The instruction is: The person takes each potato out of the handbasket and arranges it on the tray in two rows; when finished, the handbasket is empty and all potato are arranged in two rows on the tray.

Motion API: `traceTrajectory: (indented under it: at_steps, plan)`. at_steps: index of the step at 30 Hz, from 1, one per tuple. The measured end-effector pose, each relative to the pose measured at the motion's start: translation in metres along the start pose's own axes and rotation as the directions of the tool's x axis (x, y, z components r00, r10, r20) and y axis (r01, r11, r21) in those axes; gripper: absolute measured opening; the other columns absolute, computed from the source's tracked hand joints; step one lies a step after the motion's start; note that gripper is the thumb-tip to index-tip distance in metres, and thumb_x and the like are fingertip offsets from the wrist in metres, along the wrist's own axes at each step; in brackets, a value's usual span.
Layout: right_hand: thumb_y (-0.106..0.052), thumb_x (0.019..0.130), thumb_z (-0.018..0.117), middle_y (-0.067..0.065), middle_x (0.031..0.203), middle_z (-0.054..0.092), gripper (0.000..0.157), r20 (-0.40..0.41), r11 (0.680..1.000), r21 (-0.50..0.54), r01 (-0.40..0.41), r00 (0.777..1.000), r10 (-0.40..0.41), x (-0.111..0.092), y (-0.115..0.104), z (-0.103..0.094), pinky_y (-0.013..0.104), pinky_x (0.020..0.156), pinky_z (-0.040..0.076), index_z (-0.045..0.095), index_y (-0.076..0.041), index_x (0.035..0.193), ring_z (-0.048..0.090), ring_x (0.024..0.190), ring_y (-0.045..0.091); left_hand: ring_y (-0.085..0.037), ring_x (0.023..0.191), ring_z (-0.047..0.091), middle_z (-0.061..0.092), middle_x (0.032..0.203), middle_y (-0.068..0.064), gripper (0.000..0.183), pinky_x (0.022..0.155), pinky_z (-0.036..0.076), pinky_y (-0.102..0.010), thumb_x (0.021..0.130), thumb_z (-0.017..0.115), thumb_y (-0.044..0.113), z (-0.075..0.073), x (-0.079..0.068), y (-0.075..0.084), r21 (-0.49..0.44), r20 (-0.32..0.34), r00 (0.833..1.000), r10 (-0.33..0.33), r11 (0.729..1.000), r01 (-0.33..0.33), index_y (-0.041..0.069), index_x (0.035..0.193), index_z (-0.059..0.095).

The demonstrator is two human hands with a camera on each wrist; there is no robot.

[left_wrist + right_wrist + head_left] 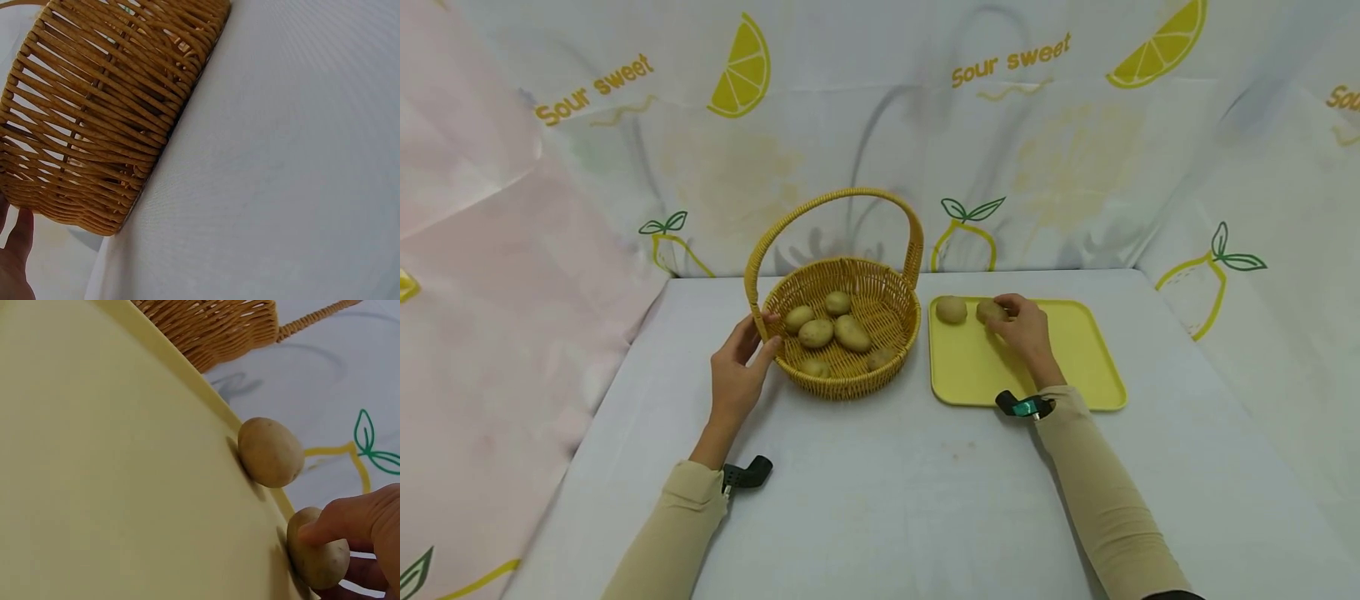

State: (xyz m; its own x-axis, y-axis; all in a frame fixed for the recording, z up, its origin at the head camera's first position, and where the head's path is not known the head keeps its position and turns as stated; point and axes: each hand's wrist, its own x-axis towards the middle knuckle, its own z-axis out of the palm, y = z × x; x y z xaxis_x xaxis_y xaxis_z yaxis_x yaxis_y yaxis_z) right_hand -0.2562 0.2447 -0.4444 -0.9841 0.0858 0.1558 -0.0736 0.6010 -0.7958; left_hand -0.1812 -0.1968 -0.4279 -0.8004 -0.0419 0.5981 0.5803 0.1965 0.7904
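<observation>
"How many potatoes (852,334)?"
"Eight: six inside one wicker basket (850,387), two on one yellow tray (1078,367) at its three o'clock."
"Anything held?"
"Left hand (738,377) grips the basket at nine o'clock; right hand (1027,330) pinches the tray's eleven-o'clock potato."

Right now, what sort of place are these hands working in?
Probably a small staged filming corner rather than a working kitchen: lemon-print sheets stand around a white-covered table, and black wrist-worn devices look like cameras.
</observation>
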Motion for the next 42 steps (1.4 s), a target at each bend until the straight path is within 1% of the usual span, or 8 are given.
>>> traceTrajectory:
  at_steps: [8, 11, 15, 20, 28, 32, 37, 42]
  plan:
    - [-0.008, 0.09, 0.076, 0.029, 0.13, 0.064, 0.045, 0.026, 1.0, -0.013, 0.003, 1.0, -0.003, 0.0, -0.003, 0.0, 0.053, 0.101, 0.048, 0.065, 0.007, 0.131, 0.059, 0.122, 0.044, -0.05, 0.132, 0.051, 0.063, 0.126, -0.035, 0.039, 0.111, 0.041, -0.035, 0.096, 0.065, -0.014, 0.0, 0.001, 0.002, -0.008, 0.0, 1.0, -0.006, 1.0, 0.006, -0.015, 0.134, 0.057]
    - [-0.012, 0.092, 0.075, 0.027, 0.13, 0.065, 0.044, 0.013, 1.0, 0.001, 0.015, 1.0, -0.015, 0.0, -0.007, -0.001, 0.053, 0.1, 0.048, 0.065, 0.007, 0.13, 0.058, 0.122, 0.043, -0.051, 0.131, 0.051, 0.063, 0.125, -0.035, 0.039, 0.111, 0.042, -0.035, 0.096, 0.065, -0.014, 0.0, 0.001, 0.002, -0.007, -0.002, 1.0, -0.011, 1.0, 0.011, -0.015, 0.134, 0.057]
    - [-0.013, 0.092, 0.073, 0.026, 0.13, 0.065, 0.042, -0.031, 0.997, 0.033, 0.077, 0.997, -0.076, -0.002, -0.023, -0.004, 0.055, 0.099, 0.048, 0.066, 0.006, 0.129, 0.058, 0.122, 0.042, -0.051, 0.13, 0.052, 0.063, 0.125, -0.037, 0.039, 0.111, 0.042, -0.036, 0.096, 0.065, -0.015, -0.001, 0.001, 0.002, -0.012, -0.007, 1.0, -0.005, 1.0, 0.004, -0.014, 0.134, 0.058]
    - [-0.004, 0.091, 0.075, 0.022, 0.126, 0.068, 0.036, -0.05, 0.981, 0.1, 0.164, 0.986, -0.16, -0.005, -0.055, -0.008, 0.051, 0.097, 0.052, 0.07, 0.003, 0.126, 0.063, 0.117, 0.038, -0.052, 0.131, 0.051, 0.063, 0.125, -0.037, 0.04, 0.111, 0.042, -0.038, 0.095, 0.065, -0.015, 0.0, 0.003, 0.001, -0.021, -0.003, 1.0, 0.001, 1.0, -0.002, -0.017, 0.134, 0.056]
    - [-0.008, 0.094, 0.077, 0.015, 0.116, 0.073, 0.025, 0.066, 0.949, 0.25, 0.189, 0.975, -0.212, -0.004, -0.097, -0.002, 0.041, 0.092, 0.053, 0.074, 0.001, 0.118, 0.067, 0.108, 0.028, -0.048, 0.133, 0.051, 0.063, 0.126, -0.034, 0.039, 0.112, 0.041, -0.038, 0.096, 0.064, -0.014, 0.001, 0.001, 0.001, 0.003, -0.004, 1.0, -0.02, 1.0, 0.02, -0.018, 0.134, 0.055]
    - [-0.007, 0.096, 0.075, 0.022, 0.115, 0.072, 0.024, 0.122, 0.921, 0.328, 0.209, 0.958, -0.261, -0.002, -0.114, 0.007, 0.039, 0.092, 0.051, 0.073, 0.005, 0.116, 0.068, 0.103, 0.028, -0.046, 0.134, 0.051, 0.064, 0.126, -0.034, 0.039, 0.112, 0.041, -0.037, 0.097, 0.065, -0.013, 0.0, 0.001, 0.002, 0.006, -0.008, 0.999, -0.034, 0.999, 0.034, -0.017, 0.134, 0.056]
    - [-0.005, 0.096, 0.074, 0.021, 0.117, 0.072, 0.026, 0.193, 0.906, 0.356, 0.229, 0.931, -0.311, 0.003, -0.135, 0.023, 0.041, 0.093, 0.052, 0.072, 0.005, 0.12, 0.068, 0.104, 0.027, -0.046, 0.134, 0.051, 0.063, 0.126, -0.035, 0.039, 0.112, 0.041, -0.037, 0.097, 0.065, -0.014, 0.0, 0.001, 0.002, -0.005, -0.01, 0.999, -0.035, 0.999, 0.035, -0.017, 0.135, 0.056]
    - [-0.006, 0.097, 0.073, 0.017, 0.119, 0.072, 0.028, 0.258, 0.908, 0.356, 0.221, 0.911, -0.323, 0.013, -0.147, 0.039, 0.04, 0.094, 0.053, 0.072, 0.001, 0.124, 0.068, 0.106, 0.025, -0.049, 0.133, 0.05, 0.063, 0.126, -0.036, 0.039, 0.111, 0.042, -0.036, 0.096, 0.064, -0.014, 0.0, 0.0, 0.0, -0.003, -0.006, 1.0, -0.019, 1.0, 0.019, -0.017, 0.134, 0.056]
